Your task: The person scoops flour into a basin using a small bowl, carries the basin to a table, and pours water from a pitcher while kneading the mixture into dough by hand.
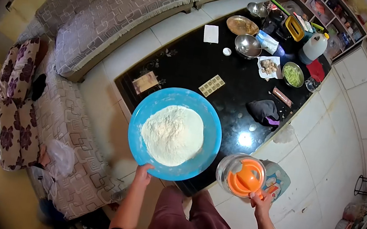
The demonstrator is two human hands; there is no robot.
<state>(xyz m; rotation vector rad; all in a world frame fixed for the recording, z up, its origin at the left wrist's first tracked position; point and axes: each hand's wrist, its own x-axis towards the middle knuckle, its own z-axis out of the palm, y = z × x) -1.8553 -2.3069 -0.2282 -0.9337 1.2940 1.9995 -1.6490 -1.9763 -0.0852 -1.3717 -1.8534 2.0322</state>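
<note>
My left hand point(144, 172) grips the near rim of a wide blue basin point(213, 134), its fingers closed over the edge. Inside the basin lies a large heap of white flour-like powder point(172, 134). The basin is at the near end of a black table point(176, 69); whether it rests there or is held up I cannot tell. On the right, my right hand point(262, 204) is closed on the handle of a clear jug with an orange lid point(245, 177). The jug is beside the table's near corner and partly covers a small stool with a printed top point(278, 181).
Toward the far end stand metal bowls point(248, 46), a bowl of shredded greens point(293, 75), a large white bottle point(313, 48) and a plate point(242, 25). A dark cloth point(263, 113) lies nearer. Sofas point(110, 28) line the left; cabinets point(361, 92) stand right.
</note>
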